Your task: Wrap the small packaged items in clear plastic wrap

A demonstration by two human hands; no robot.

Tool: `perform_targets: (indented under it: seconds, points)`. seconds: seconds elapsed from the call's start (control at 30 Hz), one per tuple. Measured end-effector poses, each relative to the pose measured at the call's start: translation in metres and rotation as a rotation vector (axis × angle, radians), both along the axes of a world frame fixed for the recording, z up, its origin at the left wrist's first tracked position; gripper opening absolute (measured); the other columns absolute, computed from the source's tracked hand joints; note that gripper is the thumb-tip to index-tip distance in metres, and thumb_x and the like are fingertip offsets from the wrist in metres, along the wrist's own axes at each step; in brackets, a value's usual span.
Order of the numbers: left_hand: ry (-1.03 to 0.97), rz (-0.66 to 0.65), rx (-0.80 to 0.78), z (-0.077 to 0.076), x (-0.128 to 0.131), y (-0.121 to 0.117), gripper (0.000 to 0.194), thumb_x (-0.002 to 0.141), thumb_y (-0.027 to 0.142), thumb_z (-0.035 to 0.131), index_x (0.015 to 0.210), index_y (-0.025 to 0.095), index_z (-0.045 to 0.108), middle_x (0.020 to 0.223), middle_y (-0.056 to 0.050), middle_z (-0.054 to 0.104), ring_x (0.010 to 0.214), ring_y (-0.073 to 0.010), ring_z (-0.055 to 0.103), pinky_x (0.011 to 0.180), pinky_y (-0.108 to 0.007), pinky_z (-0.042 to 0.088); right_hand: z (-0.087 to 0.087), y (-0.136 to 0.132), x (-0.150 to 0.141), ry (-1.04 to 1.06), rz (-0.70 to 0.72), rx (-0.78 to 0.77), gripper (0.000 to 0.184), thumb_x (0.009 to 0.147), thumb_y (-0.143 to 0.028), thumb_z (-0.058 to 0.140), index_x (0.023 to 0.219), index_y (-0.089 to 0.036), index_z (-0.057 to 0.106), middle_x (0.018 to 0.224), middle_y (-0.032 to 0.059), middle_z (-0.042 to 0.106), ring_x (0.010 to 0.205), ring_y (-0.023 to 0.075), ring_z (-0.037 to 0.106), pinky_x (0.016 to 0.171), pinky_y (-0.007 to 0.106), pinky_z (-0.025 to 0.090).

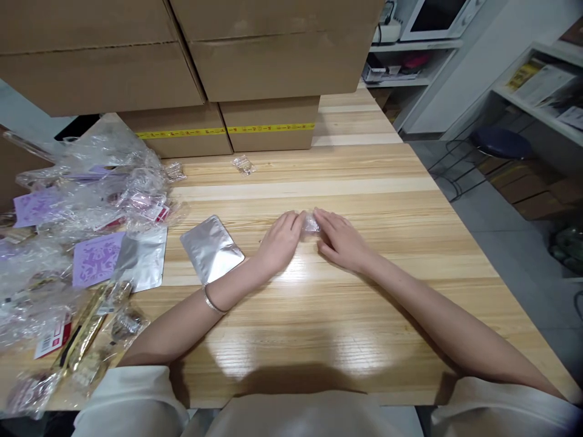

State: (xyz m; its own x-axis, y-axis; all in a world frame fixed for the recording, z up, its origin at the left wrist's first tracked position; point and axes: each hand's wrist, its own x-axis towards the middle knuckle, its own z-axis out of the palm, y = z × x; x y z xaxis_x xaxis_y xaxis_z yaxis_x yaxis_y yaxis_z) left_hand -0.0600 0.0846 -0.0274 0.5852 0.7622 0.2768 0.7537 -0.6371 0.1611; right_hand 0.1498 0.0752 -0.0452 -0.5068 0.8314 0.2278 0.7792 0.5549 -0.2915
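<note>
A small clear plastic bag lies on the wooden table between my two hands. My left hand is closed at the bag's left edge, its fingers together and bent down, the thumb hidden. From the other side, my right hand has its fingertips on the bag's right edge, the thumb a little apart from the fingers. What is inside the bag is too small to make out. Left of my left forearm rests a silver foil pouch.
Clear plastic packages are heaped on the left, with a purple patterned card and another silver pouch among them. Large cardboard boxes stand along the back. Near them lies a small clear packet. A stool stands beyond the right edge.
</note>
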Motion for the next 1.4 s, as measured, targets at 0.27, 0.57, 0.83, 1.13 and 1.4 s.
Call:
perform_targets:
  seconds: [0.27,0.57,0.83,1.13,1.4]
  points:
    - [0.11,-0.047,-0.05,-0.007,0.006,-0.007,0.054,0.104,0.034,0.034,0.146,0.0,0.041,0.152,-0.024,0.044,0.146,-0.0323,0.036,0.122,-0.049,0.03,0.009,0.009,0.028,0.338,-0.392,-0.222,0.031,0.074,-0.033,0.063,0.102,-0.021,0.057,0.074,0.0024,0.066,0.063,0.0225,0.061,0.06,0.037,0.051]
    - [0.101,-0.16,-0.082,-0.012,-0.002,0.006,0.04,0.1,0.013,0.038,0.138,0.003,0.05,0.15,-0.022,0.047,0.146,-0.0283,0.037,0.124,-0.047,0.027,-0.003,0.001,-0.01,0.907,-0.022,-0.274,0.034,0.094,-0.045,0.056,0.12,-0.027,0.042,0.134,0.0134,0.062,0.125,0.0242,0.06,0.104,0.048,0.051]
    - [-0.298,-0.097,-0.177,-0.015,-0.015,0.015,0.052,0.097,0.016,0.044,0.147,0.012,0.029,0.16,-0.024,0.024,0.141,-0.0249,0.044,0.108,-0.041,0.049,-0.007,-0.001,-0.01,0.183,0.185,0.065,0.053,0.096,-0.026,0.048,0.148,-0.024,0.043,0.155,0.0125,0.044,0.15,0.0289,0.028,0.119,0.06,0.029]
    - [-0.021,-0.162,-0.215,-0.012,-0.018,0.011,0.067,0.1,0.035,0.043,0.157,0.008,0.019,0.164,-0.018,0.023,0.154,-0.0259,0.015,0.125,-0.045,0.022,-0.004,0.003,-0.006,0.209,0.252,-0.03,0.067,0.085,-0.026,0.061,0.149,-0.025,0.043,0.157,0.0108,0.041,0.15,0.0312,0.026,0.116,0.057,0.034]
    - [-0.271,-0.167,-0.317,-0.02,-0.021,0.028,0.046,0.101,0.023,0.04,0.145,0.011,0.046,0.154,-0.016,0.044,0.145,-0.02,0.04,0.119,-0.039,0.034,-0.009,0.009,-0.005,0.221,0.143,0.028,0.049,0.09,-0.03,0.058,0.139,-0.024,0.051,0.147,0.0152,0.051,0.129,0.0281,0.057,0.094,0.047,0.057]
